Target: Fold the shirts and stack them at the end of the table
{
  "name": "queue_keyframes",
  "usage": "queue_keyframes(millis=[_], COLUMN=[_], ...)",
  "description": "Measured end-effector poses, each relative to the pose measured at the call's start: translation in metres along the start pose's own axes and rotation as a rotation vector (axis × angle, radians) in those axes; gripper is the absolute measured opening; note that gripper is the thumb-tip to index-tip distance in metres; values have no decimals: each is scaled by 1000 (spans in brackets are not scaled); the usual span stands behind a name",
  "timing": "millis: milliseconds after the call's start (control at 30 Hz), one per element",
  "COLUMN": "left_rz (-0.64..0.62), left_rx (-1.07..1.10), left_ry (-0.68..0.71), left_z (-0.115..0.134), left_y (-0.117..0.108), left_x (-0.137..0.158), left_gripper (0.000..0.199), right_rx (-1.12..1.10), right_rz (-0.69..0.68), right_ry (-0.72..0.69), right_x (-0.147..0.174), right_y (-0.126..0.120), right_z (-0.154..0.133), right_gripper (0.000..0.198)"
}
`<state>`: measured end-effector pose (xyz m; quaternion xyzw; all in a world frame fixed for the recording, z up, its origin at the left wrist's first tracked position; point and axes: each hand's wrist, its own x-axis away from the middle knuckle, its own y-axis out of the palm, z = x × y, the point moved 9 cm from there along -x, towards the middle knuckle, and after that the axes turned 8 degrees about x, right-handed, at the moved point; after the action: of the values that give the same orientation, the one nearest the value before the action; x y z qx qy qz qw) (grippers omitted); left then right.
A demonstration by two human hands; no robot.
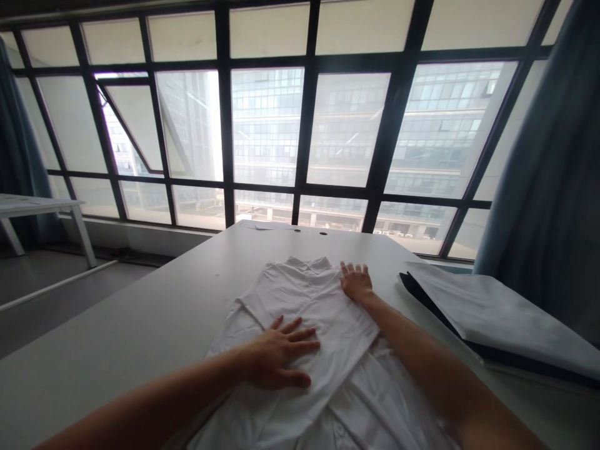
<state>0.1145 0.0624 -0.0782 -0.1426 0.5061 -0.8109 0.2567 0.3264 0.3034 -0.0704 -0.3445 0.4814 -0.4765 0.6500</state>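
Observation:
A white button-up shirt lies on the white table with its collar pointing toward the windows. Its sleeves look folded across the front, and a few buttons show near the bottom of the view. My left hand rests flat on the middle of the shirt with its fingers spread. Farther up, my right hand lies at the shirt's right shoulder beside the collar, fingers stretched out and slightly apart. Neither hand grips the cloth. My right forearm passes over the shirt's right side.
Folded white and dark cloth or sheeting lies on the table's right side. Papers and two dark round spots are at the far end. Another white table stands at the left. Windows line the back, and a blue curtain hangs at the right.

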Motion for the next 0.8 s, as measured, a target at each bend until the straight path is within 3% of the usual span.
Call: queue_keyframes(millis=[133,267,400,500,600,700,800], left_rz=[-3,-18,-45,-32,40,105,109], left_rx=[-14,-37,-127,-251,-360,-374,-318], left_ry=[-44,-65,-64,-96,-170,-282,-372], left_z=[-24,-56,-92,-118,-134,-146,-158], left_y=[-6,-17,-34,-50,-66,-72,-70], left_x=[-12,-33,-60,-82,-96,-92,-66], left_gripper=[77,73,71,72,74,69,67], right_rx=[-137,-231,-226,-184,-149,-139,-151], right_rz=[-26,-110,-249,-315,-294,-251,-235], right_ry=[-169,-296,-262,-120,20,25,-6], right_x=[48,88,107,112,116,119,122], right_y=[-31,-42,-20,5,20,28,31], right_z=[-35,-44,-21,10,41,55,58], right_gripper=[61,63,67,68,68,66,63])
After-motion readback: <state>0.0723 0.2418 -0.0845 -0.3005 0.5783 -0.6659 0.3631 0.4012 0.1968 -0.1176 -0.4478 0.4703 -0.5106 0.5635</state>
